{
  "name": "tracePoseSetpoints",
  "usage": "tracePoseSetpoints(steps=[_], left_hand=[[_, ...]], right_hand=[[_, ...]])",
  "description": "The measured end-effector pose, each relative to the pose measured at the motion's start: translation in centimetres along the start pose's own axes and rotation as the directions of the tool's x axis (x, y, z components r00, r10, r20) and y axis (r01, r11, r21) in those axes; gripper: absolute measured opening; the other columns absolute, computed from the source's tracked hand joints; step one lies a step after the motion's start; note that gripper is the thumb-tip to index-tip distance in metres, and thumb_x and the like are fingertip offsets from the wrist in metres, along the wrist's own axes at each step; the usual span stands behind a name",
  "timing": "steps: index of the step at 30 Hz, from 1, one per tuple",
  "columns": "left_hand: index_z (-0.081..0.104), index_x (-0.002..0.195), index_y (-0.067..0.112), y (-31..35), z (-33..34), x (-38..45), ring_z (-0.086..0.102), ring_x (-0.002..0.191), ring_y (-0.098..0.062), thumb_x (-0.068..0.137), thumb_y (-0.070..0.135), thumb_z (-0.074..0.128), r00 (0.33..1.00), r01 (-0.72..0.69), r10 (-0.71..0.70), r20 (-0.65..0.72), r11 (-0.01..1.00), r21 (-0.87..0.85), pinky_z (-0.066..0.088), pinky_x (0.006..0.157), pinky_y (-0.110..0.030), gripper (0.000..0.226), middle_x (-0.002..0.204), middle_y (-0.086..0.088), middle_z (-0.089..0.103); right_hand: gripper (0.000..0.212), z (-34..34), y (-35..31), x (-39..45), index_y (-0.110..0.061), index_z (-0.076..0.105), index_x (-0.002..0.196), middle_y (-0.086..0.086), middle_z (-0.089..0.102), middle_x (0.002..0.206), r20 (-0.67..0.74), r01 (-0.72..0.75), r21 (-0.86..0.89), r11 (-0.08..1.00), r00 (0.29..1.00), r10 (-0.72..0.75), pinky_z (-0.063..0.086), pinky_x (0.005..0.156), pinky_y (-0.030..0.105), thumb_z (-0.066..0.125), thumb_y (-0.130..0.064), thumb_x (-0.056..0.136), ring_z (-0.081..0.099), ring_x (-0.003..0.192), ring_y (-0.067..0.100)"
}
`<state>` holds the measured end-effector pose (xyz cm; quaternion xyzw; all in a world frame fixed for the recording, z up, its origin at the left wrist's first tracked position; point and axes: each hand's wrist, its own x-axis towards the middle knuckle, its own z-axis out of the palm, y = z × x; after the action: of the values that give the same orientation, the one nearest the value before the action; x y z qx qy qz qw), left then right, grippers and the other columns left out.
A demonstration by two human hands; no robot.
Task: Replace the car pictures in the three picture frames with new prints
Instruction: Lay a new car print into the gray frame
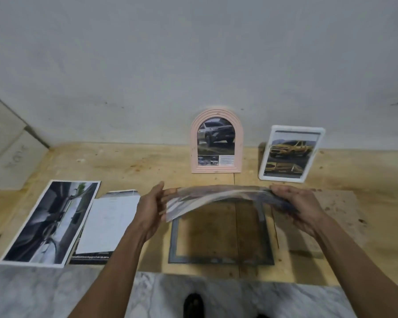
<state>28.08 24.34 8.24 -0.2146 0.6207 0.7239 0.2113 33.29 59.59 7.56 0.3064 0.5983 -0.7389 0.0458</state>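
A dark grey rectangular frame (221, 259) lies flat on the wooden table (133, 166), showing bare wood through its opening. Just above it I hold a car print (216, 198), bowed upward. My left hand (151, 210) grips its left edge and my right hand (296, 205) grips its right edge. A pink arched frame (216, 141) with a silver car picture leans on the wall behind. To its right, a white frame (291, 153) holds a yellow car picture.
Loose prints lie at the left: a large dark car print (51, 222) and a stack with a white sheet (106, 226) on top. A brown backing board (317, 226) lies right of the grey frame. A cardboard box (7, 143) stands far left. Marble floor (55, 292) is below.
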Motion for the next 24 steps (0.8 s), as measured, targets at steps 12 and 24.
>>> tracePoseSetpoints(steps=[12, 24], left_hand=[[0.063, 0.084, 0.017, -7.9, 0.1, 3.0, 0.065, 0.068, -0.026, 0.068, 0.014, 0.088, 0.927, 0.03, 0.185, -0.326, 0.83, 0.557, 0.059, 0.069, -0.041, 0.031, 0.074, -0.003, 0.069], [0.06, 0.076, 0.019, -9.7, 1.2, 4.4, 0.062, 0.075, -0.031, 0.079, 0.03, 0.078, 0.919, 0.075, 0.279, -0.279, 0.571, 0.817, 0.044, 0.064, -0.033, 0.021, 0.08, -0.008, 0.067]], right_hand=[[0.02, -0.3, 8.2, 1.4, -0.003, 0.073, 0.075, 0.01, 0.073, 0.072, -0.19, -0.079, -0.442, 0.894, 0.982, -0.007, 0.053, 0.056, 0.026, 0.088, 0.0, 0.061, 0.067, 0.064, 0.024], [0.023, 0.1, 11.2, 2.1, -0.008, 0.07, 0.073, 0.009, 0.072, 0.077, -0.326, -0.124, -0.507, 0.853, 0.944, -0.057, 0.058, 0.069, 0.038, 0.088, -0.001, 0.06, 0.068, 0.072, 0.025]])
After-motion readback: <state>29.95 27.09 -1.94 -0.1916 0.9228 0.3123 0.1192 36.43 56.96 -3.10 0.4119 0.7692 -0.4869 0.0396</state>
